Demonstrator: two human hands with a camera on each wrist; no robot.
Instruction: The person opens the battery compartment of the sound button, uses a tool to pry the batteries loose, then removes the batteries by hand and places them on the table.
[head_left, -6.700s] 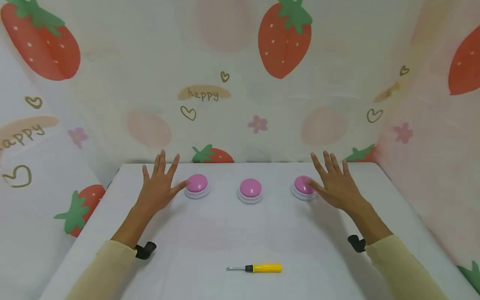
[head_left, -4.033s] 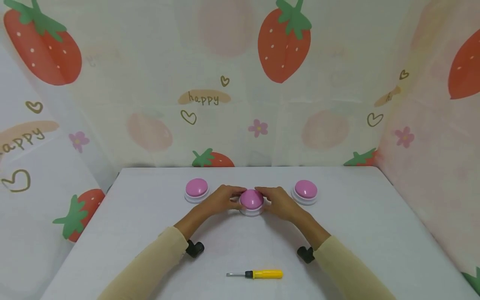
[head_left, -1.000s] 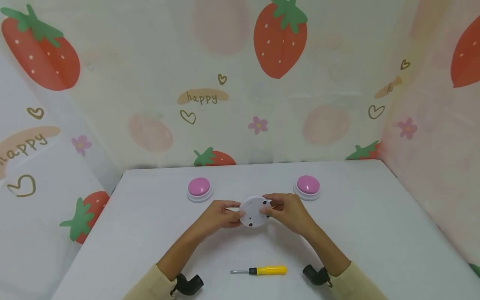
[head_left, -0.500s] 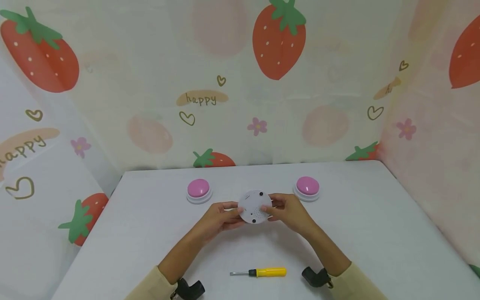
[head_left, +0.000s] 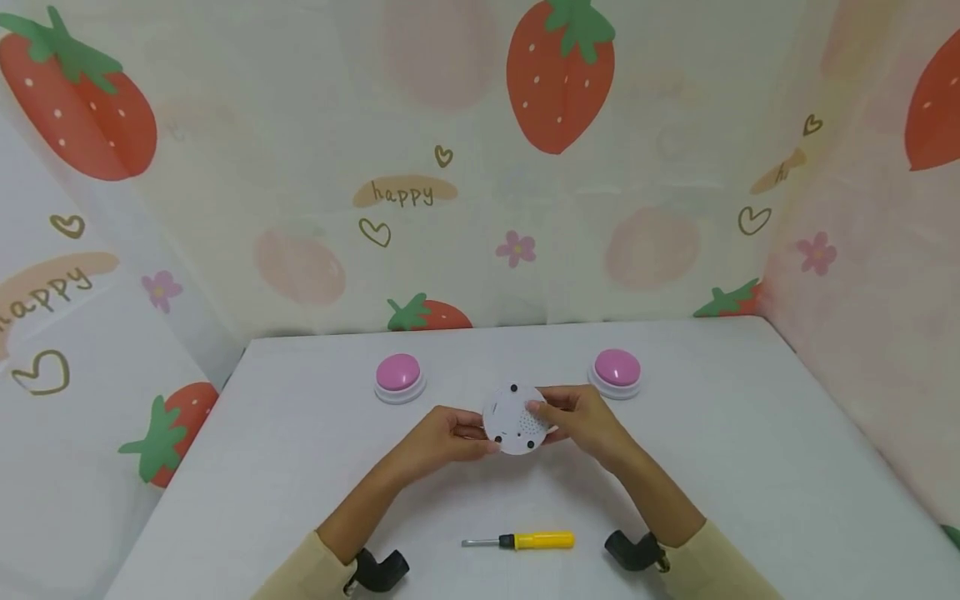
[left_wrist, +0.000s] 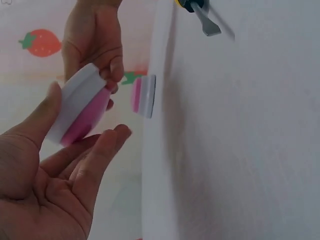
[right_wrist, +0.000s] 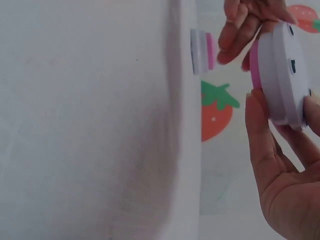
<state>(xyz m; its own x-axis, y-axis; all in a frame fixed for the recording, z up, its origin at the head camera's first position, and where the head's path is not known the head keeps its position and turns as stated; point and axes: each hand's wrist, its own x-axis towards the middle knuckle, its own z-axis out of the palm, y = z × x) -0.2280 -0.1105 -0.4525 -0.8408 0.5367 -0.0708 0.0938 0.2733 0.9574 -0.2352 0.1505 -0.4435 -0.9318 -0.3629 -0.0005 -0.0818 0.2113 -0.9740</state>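
Both hands hold a pink-and-white push button (head_left: 510, 412) above the table, its flat white underside turned up to the head camera. Small black dots and a patch of tiny holes mark that underside; the pink dome faces away. My left hand (head_left: 442, 446) grips the lower left edge; in the left wrist view its thumb lies on the white base and a finger touches the pink dome (left_wrist: 86, 120). At the other side my right hand (head_left: 588, 423) pinches the button, thumb on the underside, fingers behind. In front lies a flat-blade screwdriver (head_left: 543, 541) with a yellow handle.
Two more pink-and-white buttons stand on the white table (head_left: 300, 392), a left one (head_left: 398, 375) and a right one (head_left: 617, 369), both behind the hands. A strawberry-print cloth (head_left: 645, 125) covers the walls at the back and sides.
The middle button was lifted off the table and turned underside up. Since half a second ago it has rotated slightly counterclockwise, and the left thumb has slid to its lower edge.
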